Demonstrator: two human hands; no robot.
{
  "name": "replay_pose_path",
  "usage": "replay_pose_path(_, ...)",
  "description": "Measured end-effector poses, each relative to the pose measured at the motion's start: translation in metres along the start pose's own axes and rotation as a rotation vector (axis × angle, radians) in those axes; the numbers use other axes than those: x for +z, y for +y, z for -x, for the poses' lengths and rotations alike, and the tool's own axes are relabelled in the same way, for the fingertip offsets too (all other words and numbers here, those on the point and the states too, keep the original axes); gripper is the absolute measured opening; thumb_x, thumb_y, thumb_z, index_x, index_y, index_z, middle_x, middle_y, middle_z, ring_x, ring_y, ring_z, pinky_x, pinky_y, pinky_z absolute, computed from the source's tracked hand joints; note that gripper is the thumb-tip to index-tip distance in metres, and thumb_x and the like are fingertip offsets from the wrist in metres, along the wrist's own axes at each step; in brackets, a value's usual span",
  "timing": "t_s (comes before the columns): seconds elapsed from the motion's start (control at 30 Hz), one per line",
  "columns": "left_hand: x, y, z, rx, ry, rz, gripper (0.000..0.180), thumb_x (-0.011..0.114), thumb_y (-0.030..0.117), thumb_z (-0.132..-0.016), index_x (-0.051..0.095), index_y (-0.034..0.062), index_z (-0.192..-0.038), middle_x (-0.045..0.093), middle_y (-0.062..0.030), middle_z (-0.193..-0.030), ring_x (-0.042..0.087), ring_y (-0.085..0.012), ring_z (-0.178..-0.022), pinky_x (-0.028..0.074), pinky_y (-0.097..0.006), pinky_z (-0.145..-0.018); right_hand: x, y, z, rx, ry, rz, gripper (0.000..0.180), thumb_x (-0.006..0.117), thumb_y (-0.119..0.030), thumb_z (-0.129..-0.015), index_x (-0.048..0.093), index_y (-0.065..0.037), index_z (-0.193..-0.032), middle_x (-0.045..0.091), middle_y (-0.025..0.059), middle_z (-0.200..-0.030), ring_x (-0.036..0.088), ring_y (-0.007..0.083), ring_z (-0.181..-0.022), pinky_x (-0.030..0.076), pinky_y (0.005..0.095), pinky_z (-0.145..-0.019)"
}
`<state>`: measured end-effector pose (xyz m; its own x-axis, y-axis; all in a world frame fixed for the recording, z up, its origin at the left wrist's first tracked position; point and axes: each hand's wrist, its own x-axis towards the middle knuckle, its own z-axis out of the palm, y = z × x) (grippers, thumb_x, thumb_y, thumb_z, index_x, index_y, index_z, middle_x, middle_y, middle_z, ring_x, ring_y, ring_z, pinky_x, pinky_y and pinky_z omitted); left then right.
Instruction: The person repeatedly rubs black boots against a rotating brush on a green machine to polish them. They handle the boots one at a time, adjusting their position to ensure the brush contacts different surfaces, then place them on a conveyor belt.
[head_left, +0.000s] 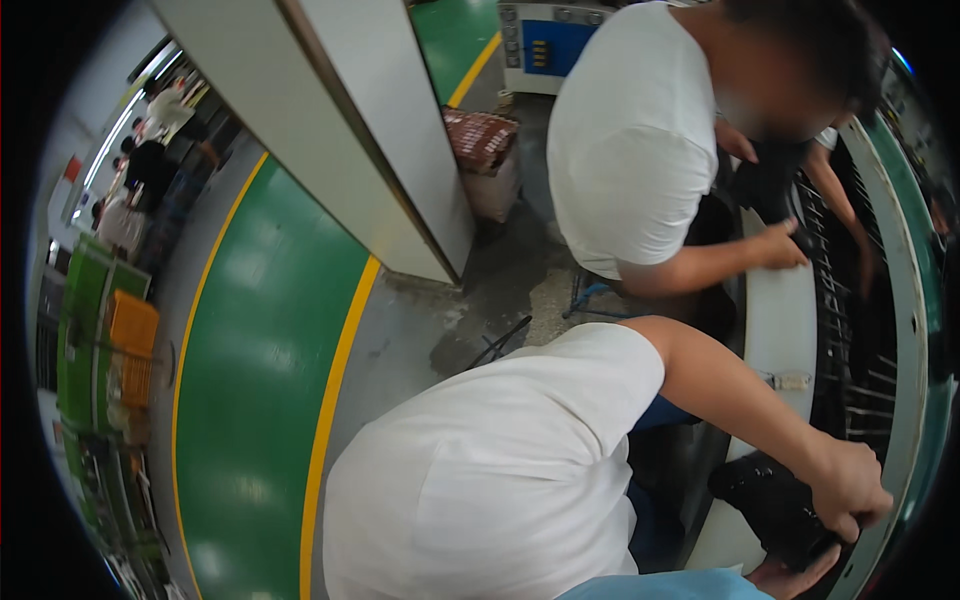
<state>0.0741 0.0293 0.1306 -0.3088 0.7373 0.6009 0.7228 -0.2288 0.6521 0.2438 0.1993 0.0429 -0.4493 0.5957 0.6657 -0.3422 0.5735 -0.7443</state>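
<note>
At the lower right, both my hands are on a black boot (768,505), which lies tilted over the white ledge and has a few light specks near its far end. My left hand (850,488) comes down from above, with its fingers bent over the boot's near end. Below it, my right hand (797,577) grips the same end from underneath; the lower frame edge cuts off most of this hand. The boot's underside is hidden.
A white ledge (778,320) runs beside a dark conveyor bed with metal rods (870,400) and a green-edged rail. Close by on the far side, a co-worker (630,150) in white holds a black boot (770,180). A column (330,120) and a sack (490,185) stand to the left.
</note>
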Motion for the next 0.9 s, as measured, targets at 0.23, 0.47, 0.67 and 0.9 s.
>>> replay_pose_path(0.23,-0.011,0.002,-0.030,0.313,-0.162,-0.727,0.034,0.063,0.043,-0.097,0.085,0.0454,-0.124,0.074,-0.0006,-0.135,0.071,-0.0306,-0.125,0.060,-0.048,-0.096,0.008,0.099,-0.020,-0.274,0.014,0.155,0.065,0.078,-0.045,-0.105,0.069,0.011,-0.137,0.076,0.0298,-0.126,0.074,0.0486,-0.112,0.059,0.0589,-0.097)
replay_pose_path(0.47,-0.038,0.023,-0.022,0.672,-0.008,-0.713,0.020,0.072,0.025,-0.099,0.087,0.0172,-0.110,0.083,-0.0100,-0.114,0.073,-0.0343,-0.123,0.061,-0.054,-0.095,0.065,0.109,0.031,0.017,-0.031,0.000,0.049,0.063,-0.032,-0.118,0.072,0.016,-0.128,0.077,0.0294,-0.113,0.077,0.0438,-0.096,0.064,0.0532,-0.083)
replay_pose_path(0.67,-0.040,0.021,-0.030,0.613,-0.130,-0.660,0.020,0.069,0.020,-0.100,0.085,0.0125,-0.110,0.083,-0.0136,-0.106,0.077,-0.0377,-0.107,0.062,-0.053,-0.088,0.102,0.111,0.059,0.224,-0.123,-0.123,0.050,0.063,-0.032,-0.117,0.071,0.015,-0.131,0.076,0.0281,-0.117,0.076,0.0422,-0.100,0.063,0.0522,-0.086)
replay_pose_path(0.9,-0.035,0.003,-0.029,0.623,-0.099,-0.481,0.024,0.067,0.019,-0.102,0.082,0.0054,-0.114,0.081,-0.0215,-0.114,0.076,-0.0443,-0.106,0.060,-0.055,-0.087,0.119,0.119,0.074,0.330,-0.185,-0.194,0.050,0.062,-0.033,-0.117,0.070,0.014,-0.134,0.075,0.0266,-0.121,0.075,0.0402,-0.104,0.062,0.0509,-0.089)
